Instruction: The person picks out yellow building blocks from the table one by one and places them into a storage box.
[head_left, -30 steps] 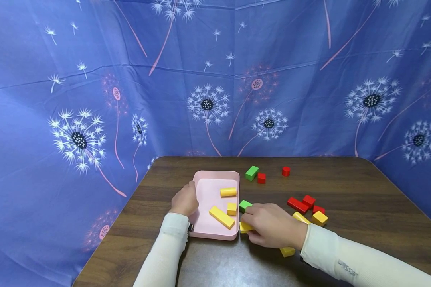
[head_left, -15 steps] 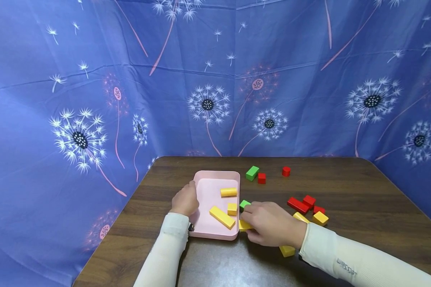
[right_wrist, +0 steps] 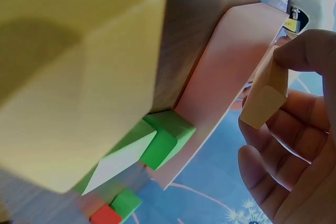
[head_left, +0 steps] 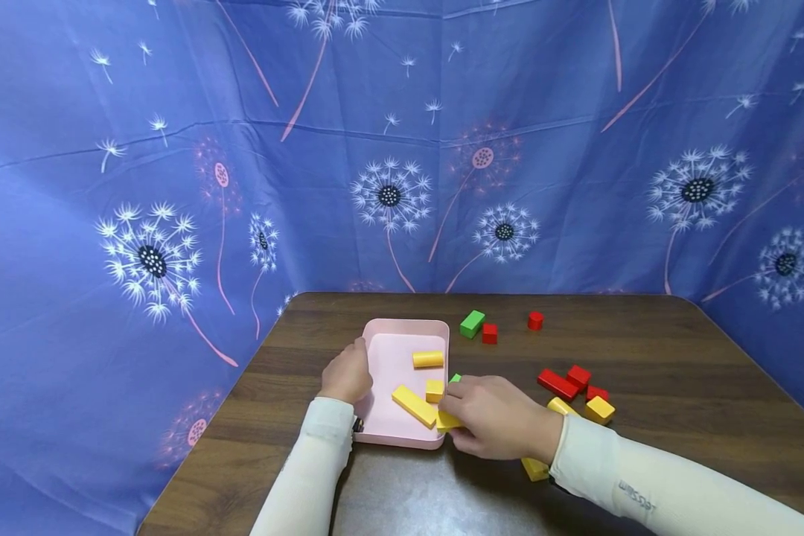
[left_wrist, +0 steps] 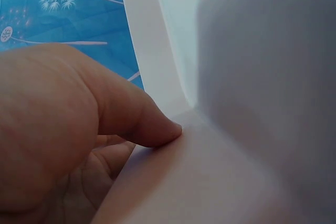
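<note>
A pink tray [head_left: 402, 441] lies on the table. My left hand [head_left: 347, 372] grips its left wall; in the left wrist view the thumb [left_wrist: 157, 127] presses the inner face while the fingers stay outside. Inside the tray are a yellow cylinder [head_left: 428, 359], a yellow cube [head_left: 434, 391] and a long yellow block [head_left: 413, 406]. My right hand [head_left: 496, 417] pinches a yellow block [right_wrist: 265, 98] between thumb and fingers, right over the tray's right rim. Partly hidden behind that hand, a green block [head_left: 455, 378] stands beside the tray's right wall.
At the back are a green block [head_left: 472, 324], a red cube [head_left: 490, 333] and a red cylinder [head_left: 535, 321]. Several red blocks [head_left: 557, 384] cluster to the right, near a yellow cube [head_left: 599, 410]. A yellow cylinder [head_left: 561, 406] and a yellow block [head_left: 535, 469] are half covered by my right arm.
My right hand has shifted slightly left, bringing the pinched yellow block from beside the tray to over its right rim. The left hand keeps its grip on the tray.
</note>
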### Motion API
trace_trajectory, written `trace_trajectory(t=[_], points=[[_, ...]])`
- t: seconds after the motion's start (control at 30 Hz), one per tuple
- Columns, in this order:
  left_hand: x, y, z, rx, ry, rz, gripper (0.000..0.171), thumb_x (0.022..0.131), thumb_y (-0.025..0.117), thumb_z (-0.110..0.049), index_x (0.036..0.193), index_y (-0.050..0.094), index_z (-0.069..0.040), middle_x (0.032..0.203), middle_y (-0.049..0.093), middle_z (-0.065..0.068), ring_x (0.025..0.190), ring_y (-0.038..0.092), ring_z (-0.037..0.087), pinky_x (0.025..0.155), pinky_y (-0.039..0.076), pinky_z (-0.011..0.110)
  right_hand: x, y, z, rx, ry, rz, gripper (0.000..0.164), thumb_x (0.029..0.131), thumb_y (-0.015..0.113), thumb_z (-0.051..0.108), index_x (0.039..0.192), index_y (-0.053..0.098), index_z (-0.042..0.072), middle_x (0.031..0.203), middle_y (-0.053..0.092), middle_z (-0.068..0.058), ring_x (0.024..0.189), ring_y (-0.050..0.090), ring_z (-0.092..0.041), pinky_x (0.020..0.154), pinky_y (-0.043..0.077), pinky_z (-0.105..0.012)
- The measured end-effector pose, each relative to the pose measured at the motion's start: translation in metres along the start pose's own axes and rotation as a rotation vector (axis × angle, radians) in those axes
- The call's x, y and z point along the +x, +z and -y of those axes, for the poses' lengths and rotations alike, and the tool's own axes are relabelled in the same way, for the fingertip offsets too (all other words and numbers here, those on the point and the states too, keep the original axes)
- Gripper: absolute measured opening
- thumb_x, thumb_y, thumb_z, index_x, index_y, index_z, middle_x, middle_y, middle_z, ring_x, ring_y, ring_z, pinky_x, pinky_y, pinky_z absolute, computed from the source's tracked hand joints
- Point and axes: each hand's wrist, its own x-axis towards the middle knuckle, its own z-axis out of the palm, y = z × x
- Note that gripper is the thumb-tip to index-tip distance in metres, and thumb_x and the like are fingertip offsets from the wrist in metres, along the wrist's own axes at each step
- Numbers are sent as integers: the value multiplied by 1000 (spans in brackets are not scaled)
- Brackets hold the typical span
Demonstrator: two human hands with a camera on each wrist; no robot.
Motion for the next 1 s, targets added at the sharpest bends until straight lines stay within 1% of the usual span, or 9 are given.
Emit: trace_trajectory(t=[0.13, 0.2, 0.3, 0.47, 0.6, 0.83, 1.0], points=[[0, 1, 0, 1, 5, -9, 61, 93, 71, -7, 148, 47, -1, 131, 66, 19, 107, 71, 35, 89, 59, 54, 4, 1, 2, -18, -16, -16, 23, 85, 76, 33, 106, 71, 22, 86, 61, 13, 74, 49, -5, 60, 42, -19], [0, 1, 0, 1, 8, -11, 60, 93, 71, -7, 148, 47, -1, 131, 66, 19, 106, 71, 35, 89, 59, 54, 7, 2, 4, -20, -16, -13, 21, 85, 77, 34, 102, 69, 22, 81, 56, 14, 72, 47, -5, 60, 41, -19], [0, 1, -1, -3, 10, -7, 61, 93, 71, -7, 148, 47, -1, 131, 66, 19, 106, 71, 35, 89, 59, 55, 9, 2, 5, -13, -18, 2, 19, 85, 77, 34, 96, 67, 23, 79, 53, 14, 69, 44, -5, 59, 41, -18], [0, 0, -2, -1, 3, -3, 61, 93, 71, -8, 149, 47, -1, 133, 66, 19, 109, 70, 34, 91, 59, 55, 13, 2, 7, -23, -30, 8, 20, 86, 78, 37, 94, 65, 23, 78, 52, 14, 67, 43, -4, 58, 40, -18], [-1, -1, -3, -5, -3, 4, 62, 93, 72, -7, 150, 46, -1, 134, 65, 18, 111, 70, 34, 93, 59, 55, 14, 2, 7, -35, -34, 13, 23, 87, 78, 40, 95, 66, 23, 79, 53, 14, 68, 43, -4, 59, 41, -18], [-2, -3, -3, -9, -11, 6, 63, 93, 72, -6, 150, 46, -1, 134, 65, 18, 111, 70, 33, 92, 59, 54, 20, 1, 8, -47, -50, 16, 25, 90, 77, 44, 93, 65, 23, 78, 53, 13, 67, 43, -5, 57, 39, -18], [-1, -2, -2, -5, -7, 3, 61, 92, 72, -6, 148, 47, -1, 132, 66, 18, 109, 71, 34, 90, 59, 54, 23, 1, 8, -67, -49, 27, 26, 91, 76, 46, 92, 65, 22, 77, 53, 12, 66, 42, -5, 56, 38, -18]])
